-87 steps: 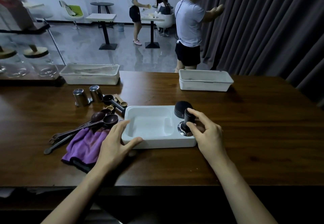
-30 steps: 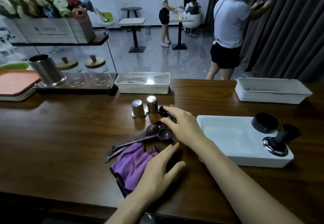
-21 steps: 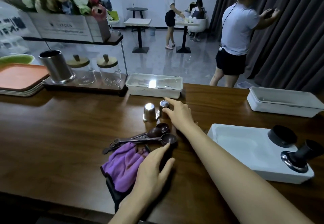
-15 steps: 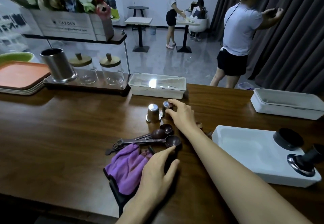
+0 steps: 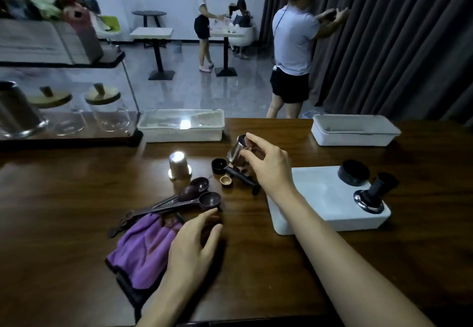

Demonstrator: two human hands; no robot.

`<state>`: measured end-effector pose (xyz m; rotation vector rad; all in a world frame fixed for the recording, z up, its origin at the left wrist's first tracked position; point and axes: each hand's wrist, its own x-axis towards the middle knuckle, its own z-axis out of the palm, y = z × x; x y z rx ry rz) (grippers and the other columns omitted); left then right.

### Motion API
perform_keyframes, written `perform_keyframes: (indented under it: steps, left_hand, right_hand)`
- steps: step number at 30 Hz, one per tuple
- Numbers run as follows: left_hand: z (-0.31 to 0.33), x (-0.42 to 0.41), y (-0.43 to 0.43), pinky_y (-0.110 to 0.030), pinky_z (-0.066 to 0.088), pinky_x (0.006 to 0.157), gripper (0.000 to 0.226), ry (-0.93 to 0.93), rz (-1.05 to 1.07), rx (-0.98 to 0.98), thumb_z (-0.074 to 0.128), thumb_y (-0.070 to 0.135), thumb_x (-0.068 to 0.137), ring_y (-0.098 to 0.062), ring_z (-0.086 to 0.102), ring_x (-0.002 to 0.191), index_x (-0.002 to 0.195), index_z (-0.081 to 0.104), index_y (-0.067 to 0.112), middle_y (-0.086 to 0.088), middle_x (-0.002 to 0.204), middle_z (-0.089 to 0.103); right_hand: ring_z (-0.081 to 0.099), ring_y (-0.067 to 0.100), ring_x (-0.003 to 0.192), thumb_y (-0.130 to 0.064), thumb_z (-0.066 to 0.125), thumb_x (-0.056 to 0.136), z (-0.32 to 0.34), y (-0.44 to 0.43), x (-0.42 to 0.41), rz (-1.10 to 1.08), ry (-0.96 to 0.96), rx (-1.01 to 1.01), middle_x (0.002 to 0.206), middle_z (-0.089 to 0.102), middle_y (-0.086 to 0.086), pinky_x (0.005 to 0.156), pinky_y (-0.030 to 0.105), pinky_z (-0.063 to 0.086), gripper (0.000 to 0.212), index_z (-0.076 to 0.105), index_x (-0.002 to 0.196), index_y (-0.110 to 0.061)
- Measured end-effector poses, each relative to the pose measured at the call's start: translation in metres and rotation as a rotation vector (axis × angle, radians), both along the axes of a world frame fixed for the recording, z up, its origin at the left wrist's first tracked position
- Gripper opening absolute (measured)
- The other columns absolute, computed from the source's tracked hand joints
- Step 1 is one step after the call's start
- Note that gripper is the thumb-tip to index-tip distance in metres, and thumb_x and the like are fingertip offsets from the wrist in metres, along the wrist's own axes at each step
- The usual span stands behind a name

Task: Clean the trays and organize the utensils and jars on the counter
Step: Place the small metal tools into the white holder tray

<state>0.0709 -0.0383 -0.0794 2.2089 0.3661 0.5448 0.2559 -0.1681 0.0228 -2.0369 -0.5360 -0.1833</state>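
My right hand [image 5: 268, 170] pinched the small steel cup [image 5: 237, 150], with thumb and fingers [image 5: 256, 140] curled round its wall. The cup was off the counter [image 5: 64, 198] and tilted, above the black scoop [image 5: 219, 166] and the little wooden scoop [image 5: 226, 180]. My left hand [image 5: 194, 244] lay palm down on the counter, its fingers [image 5: 207, 218] straight, slightly spread and holding nothing. Its heel was at the edge of the purple cloth [image 5: 143, 247]. Dark measuring spoons [image 5: 190, 196] lay just past the left fingertips, handles running onto the cloth. A second steel cup [image 5: 179, 166] stood upside down on the counter, left of the held one. The near white tray [image 5: 320, 198] sat by my right forearm, with a tamper [image 5: 373, 193] and a black round piece [image 5: 353, 173] at its right end. The lidded tray [image 5: 180, 128] was at the far edge and an open white tray [image 5: 355, 129] at far right. Two glass jars [image 5: 107, 109] with wooden lids and a steel canister [image 5: 15, 111] were at far left, blurred.
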Motion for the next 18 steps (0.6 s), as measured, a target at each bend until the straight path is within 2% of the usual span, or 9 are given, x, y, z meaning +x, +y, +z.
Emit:
perform_keyframes:
  steps: [5, 8, 9, 11, 13, 16, 18]
  left_hand:
    - [0.001, 0.01, -0.023, -0.04, 0.056, 0.094, 0.033, 0.006, -0.023, -0.005, 0.067, 0.033, 0.096, 0.0, 0.066, 0.108, 0.128, 0.065, 0.036, 0.022, 0.113, 0.072]
    - [0.004, 0.022, -0.049, -0.037, 0.055, 0.093, 0.035, 0.016, -0.094, -0.011, 0.068, 0.035, 0.095, 0.001, 0.065, 0.107, 0.129, 0.064, 0.039, 0.023, 0.112, 0.071]
    - [0.006, 0.027, -0.056, -0.035, 0.054, 0.094, 0.036, 0.018, -0.114, -0.025, 0.069, 0.036, 0.094, 0.003, 0.064, 0.108, 0.13, 0.064, 0.039, 0.025, 0.114, 0.07]
    - [0.011, 0.039, -0.069, -0.026, 0.051, 0.096, 0.039, 0.019, -0.15, -0.055, 0.071, 0.039, 0.092, 0.01, 0.059, 0.113, 0.13, 0.063, 0.04, 0.031, 0.12, 0.065]
    - [0.015, 0.05, -0.079, -0.016, 0.044, 0.097, 0.044, 0.012, -0.191, -0.068, 0.072, 0.04, 0.091, 0.018, 0.051, 0.119, 0.133, 0.06, 0.043, 0.038, 0.126, 0.058]
    - [0.018, 0.064, -0.089, -0.019, 0.04, 0.104, 0.052, 0.021, -0.213, -0.118, 0.073, 0.038, 0.092, 0.014, 0.048, 0.127, 0.141, 0.055, 0.044, 0.033, 0.137, 0.056]
    - [0.016, 0.068, -0.092, -0.023, 0.039, 0.108, 0.055, 0.036, -0.205, -0.12, 0.071, 0.041, 0.093, 0.009, 0.046, 0.132, 0.145, 0.052, 0.043, 0.03, 0.142, 0.053]
  right_hand:
    - [0.064, 0.0, 0.109, -0.03, 0.073, 0.091, 0.001, -0.085, -0.01, -0.143, 0.008, 0.004, 0.122, 0.07, -0.014, 0.096, 0.03, 0.054, 0.046, 0.062, 0.135, -0.028]
    - [0.059, -0.005, 0.109, -0.029, 0.072, 0.092, -0.006, -0.121, -0.014, -0.212, 0.028, -0.029, 0.126, 0.068, -0.012, 0.094, 0.017, 0.049, 0.046, 0.062, 0.136, -0.027]
    - [0.059, -0.003, 0.111, -0.029, 0.072, 0.092, -0.009, -0.129, -0.014, -0.233, 0.033, -0.041, 0.127, 0.068, -0.01, 0.094, 0.017, 0.049, 0.046, 0.062, 0.136, -0.026]
    - [0.063, 0.007, 0.115, -0.031, 0.072, 0.092, -0.016, -0.14, -0.011, -0.267, 0.027, -0.064, 0.128, 0.068, -0.007, 0.096, 0.027, 0.054, 0.045, 0.062, 0.136, -0.026]
    - [0.064, 0.013, 0.115, -0.031, 0.071, 0.093, -0.022, -0.147, -0.008, -0.278, 0.019, -0.109, 0.127, 0.069, -0.004, 0.095, 0.03, 0.054, 0.045, 0.062, 0.136, -0.025]
    - [0.064, 0.016, 0.115, -0.032, 0.069, 0.094, -0.03, -0.152, -0.004, -0.279, 0.041, -0.168, 0.127, 0.069, -0.004, 0.094, 0.031, 0.054, 0.045, 0.061, 0.138, -0.027]
    - [0.065, 0.018, 0.114, -0.034, 0.068, 0.094, -0.034, -0.152, -0.003, -0.282, 0.043, -0.215, 0.126, 0.07, -0.003, 0.093, 0.037, 0.056, 0.045, 0.06, 0.138, -0.029]
